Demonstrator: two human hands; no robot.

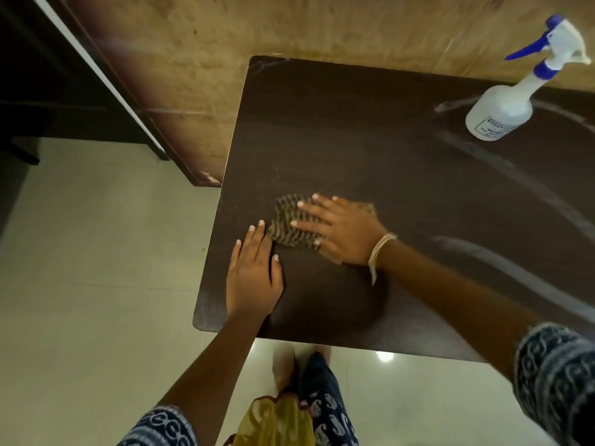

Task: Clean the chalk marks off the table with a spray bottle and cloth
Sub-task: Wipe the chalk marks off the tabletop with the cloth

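A striped cloth [291,225] is pressed flat onto the dark table [370,149] by the right hand [338,231], fingers spread and straight. The left hand [254,272] is laid flat on the tabletop just beside the cloth, its fingertips touching the cloth's edge. A white spray bottle [505,107] with a blue trigger is seen upright at the far right, among curved chalk marks [521,188]. A bangle [380,252] is worn on the right wrist.
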